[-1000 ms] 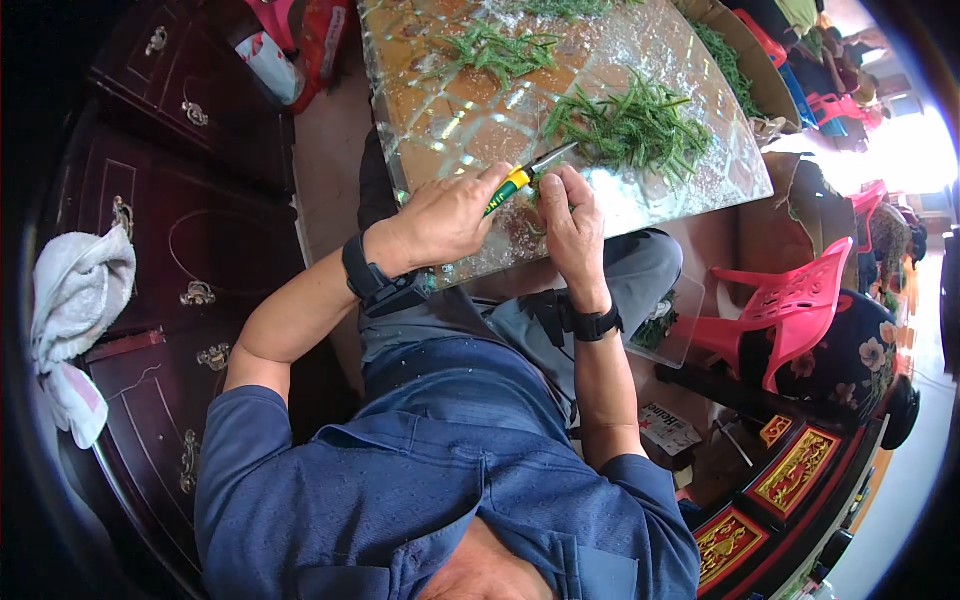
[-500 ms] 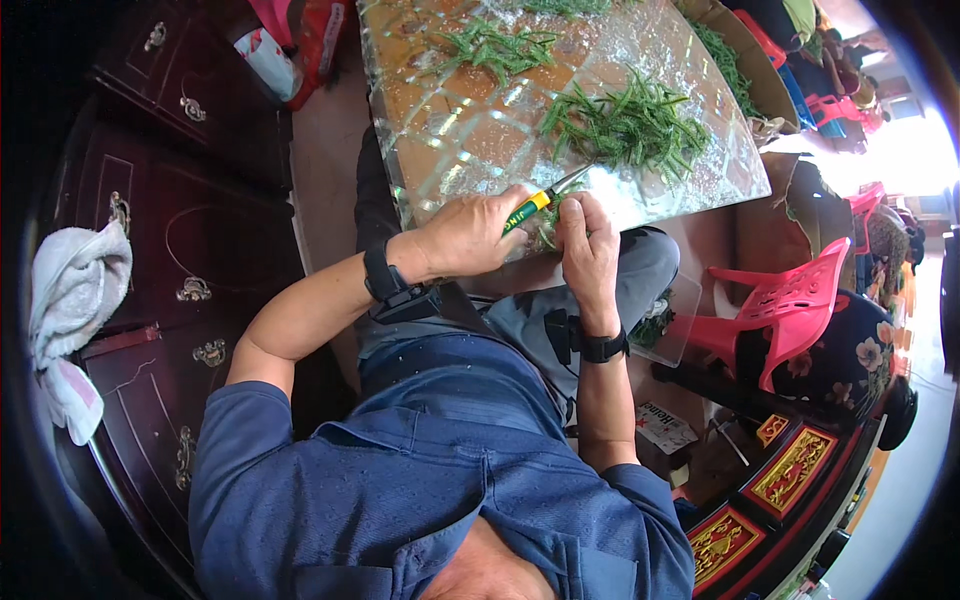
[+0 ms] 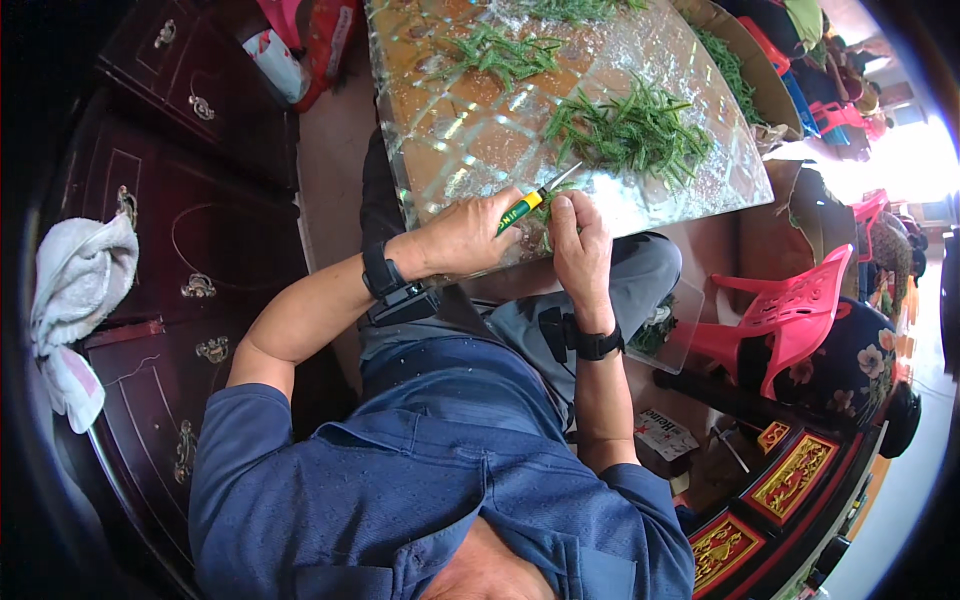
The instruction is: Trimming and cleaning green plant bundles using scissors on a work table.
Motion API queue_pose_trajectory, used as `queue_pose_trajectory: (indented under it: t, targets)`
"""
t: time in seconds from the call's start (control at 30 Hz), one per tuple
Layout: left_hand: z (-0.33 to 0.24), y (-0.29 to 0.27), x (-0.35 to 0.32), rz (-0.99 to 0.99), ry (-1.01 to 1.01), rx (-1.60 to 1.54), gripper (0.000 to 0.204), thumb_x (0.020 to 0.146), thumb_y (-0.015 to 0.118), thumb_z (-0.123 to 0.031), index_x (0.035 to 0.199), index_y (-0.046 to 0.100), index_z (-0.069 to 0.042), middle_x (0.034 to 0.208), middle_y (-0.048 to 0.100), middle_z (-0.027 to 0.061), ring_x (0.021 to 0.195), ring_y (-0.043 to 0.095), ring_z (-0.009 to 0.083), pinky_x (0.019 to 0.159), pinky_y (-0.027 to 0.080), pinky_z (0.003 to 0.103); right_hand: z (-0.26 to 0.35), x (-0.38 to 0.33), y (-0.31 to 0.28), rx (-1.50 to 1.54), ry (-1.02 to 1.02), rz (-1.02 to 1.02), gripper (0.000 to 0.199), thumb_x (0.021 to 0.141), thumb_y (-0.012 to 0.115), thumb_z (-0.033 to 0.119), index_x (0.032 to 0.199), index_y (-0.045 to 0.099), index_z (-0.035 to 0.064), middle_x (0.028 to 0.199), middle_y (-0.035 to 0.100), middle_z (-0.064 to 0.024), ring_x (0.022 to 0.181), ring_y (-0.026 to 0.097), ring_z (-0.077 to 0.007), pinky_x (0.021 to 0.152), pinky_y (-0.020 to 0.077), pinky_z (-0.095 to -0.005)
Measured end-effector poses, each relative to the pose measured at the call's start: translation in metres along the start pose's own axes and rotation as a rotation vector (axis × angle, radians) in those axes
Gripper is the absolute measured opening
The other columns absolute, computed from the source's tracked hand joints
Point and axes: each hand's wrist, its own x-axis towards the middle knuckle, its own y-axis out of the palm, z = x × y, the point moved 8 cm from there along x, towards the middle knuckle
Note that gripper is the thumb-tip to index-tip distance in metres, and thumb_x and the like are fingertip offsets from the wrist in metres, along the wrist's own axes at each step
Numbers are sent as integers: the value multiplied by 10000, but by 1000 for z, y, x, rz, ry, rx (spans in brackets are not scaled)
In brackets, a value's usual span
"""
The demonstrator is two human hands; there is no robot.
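My left hand (image 3: 462, 238) is closed around long-nose pliers (image 3: 519, 211) with green and yellow handles. Their tapered metal tip points up and to the right, toward a heap of green artificial sprigs (image 3: 632, 130) on the table. Close by on the right, my right hand (image 3: 582, 245) is closed in a pinch, thumb against the fingers, on a small green sprig (image 3: 546, 212) that shows in the gap between my hands. The fingers hide most of this sprig. Both hands are over the near edge of the glass-topped table (image 3: 430, 165).
Another sprig pile (image 3: 505, 55) lies farther left, and white flecks are scattered over the glass. A cardboard box (image 3: 765, 75) with more greenery stands beyond the right edge. Dark drawers (image 3: 120, 260) line the left; a pink plastic chair (image 3: 785, 310) stands on the right.
The pliers have turned slightly and their tip sits a little farther left, looking narrower now. My right hand has shifted slightly left, still pinching. The sprig heap looks unchanged.
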Motion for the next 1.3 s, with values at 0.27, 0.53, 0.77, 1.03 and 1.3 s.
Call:
queue_pose_trajectory:
  t: [0.27,0.53,0.77,1.03,1.3]
  targets:
    - [15,4,11,4,29,-27,409,932,618,-222,1232,472,15,938,652,258,851,667,402,744,508,470,-12,10,4,-7,5,16,308,1048,511,263,853,597,41,622,493,36,568,448,-58,520,359,-253]
    - [34,15,9,303,-285,-706,408,970,619,-279,1273,491,-37,925,670,105,743,668,132,553,516,261,-19,12,-2,252,122,74,314,1051,524,278,857,606,45,628,489,39,575,419,-58,546,343,-237]
    - [39,6,5,291,-307,-1042,467,970,637,-292,1322,456,-44,976,660,102,795,673,137,541,533,247,-16,23,-31,748,136,28,219,1020,579,217,886,608,46,723,510,35,633,401,-56,603,333,-215]
    - [48,5,6,299,-301,-1184,482,983,624,-279,1355,432,-41,1028,658,128,863,694,187,581,562,264,0,24,-26,659,28,44,137,981,615,151,920,610,28,802,564,15,696,472,-86,654,398,-244]
    - [46,5,3,313,-278,-1252,474,988,612,-255,1358,420,-31,1039,651,138,878,695,195,601,577,278,32,22,-30,9,-231,-103,155,972,637,136,909,614,-3,782,598,-1,738,542,-66,684,435,-234]
